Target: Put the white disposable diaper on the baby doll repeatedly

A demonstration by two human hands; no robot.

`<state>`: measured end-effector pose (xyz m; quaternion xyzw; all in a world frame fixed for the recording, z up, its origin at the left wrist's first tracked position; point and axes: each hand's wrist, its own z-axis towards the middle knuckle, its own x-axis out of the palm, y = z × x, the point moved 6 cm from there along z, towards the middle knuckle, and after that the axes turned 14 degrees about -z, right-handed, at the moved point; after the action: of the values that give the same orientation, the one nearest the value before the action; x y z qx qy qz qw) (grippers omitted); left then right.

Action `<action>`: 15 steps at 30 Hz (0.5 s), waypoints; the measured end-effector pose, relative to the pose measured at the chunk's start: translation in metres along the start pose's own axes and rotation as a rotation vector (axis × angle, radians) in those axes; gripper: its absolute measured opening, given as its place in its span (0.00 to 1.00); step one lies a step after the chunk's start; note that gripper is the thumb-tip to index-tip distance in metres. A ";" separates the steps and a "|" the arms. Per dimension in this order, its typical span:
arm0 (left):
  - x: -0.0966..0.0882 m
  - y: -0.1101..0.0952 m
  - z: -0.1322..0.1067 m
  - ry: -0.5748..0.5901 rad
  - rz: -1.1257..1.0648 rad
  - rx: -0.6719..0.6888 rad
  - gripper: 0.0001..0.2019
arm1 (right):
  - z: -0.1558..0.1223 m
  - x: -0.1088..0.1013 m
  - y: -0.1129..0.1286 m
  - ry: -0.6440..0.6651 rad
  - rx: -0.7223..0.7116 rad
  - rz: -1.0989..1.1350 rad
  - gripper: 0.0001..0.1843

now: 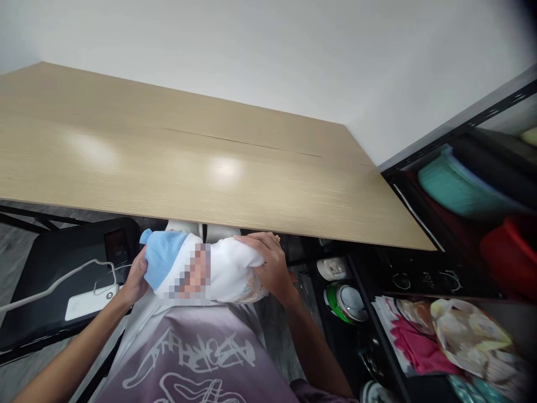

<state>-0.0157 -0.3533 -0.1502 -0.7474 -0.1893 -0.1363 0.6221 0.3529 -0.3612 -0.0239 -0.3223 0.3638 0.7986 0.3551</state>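
Two grips: left hand (136,275) on fabric cap (165,257), right hand (271,263) on rounded white bundle (230,264)

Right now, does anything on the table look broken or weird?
Yes, a thin dark line runs lengthwise along the wooden tabletop, interrupting its pale surface. It could be a crack or a scratch; I can't tell which.

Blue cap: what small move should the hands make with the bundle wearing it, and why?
Perhaps draw the bundle slightly away from the table: in this view it lies close along the edge, with the left hand at its blue cap and the right hand at its other end.
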 end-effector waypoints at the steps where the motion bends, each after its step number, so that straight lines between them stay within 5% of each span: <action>1: -0.011 0.006 0.000 -0.006 0.032 -0.004 0.54 | 0.001 0.000 0.000 0.001 -0.005 -0.001 0.35; 7: -0.062 0.028 -0.012 0.014 0.515 -0.068 0.54 | 0.005 0.001 -0.004 -0.002 -0.027 -0.008 0.35; 12: -0.025 0.046 -0.033 0.264 0.649 -0.264 0.42 | 0.011 0.002 0.000 -0.010 -0.035 -0.006 0.31; 15: -0.013 0.038 -0.034 0.245 0.699 -0.254 0.38 | 0.025 0.000 0.009 -0.024 -0.062 -0.013 0.30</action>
<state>-0.0088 -0.3937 -0.1828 -0.8160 0.1709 -0.0268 0.5515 0.3395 -0.3458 -0.0073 -0.3257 0.3326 0.8110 0.3543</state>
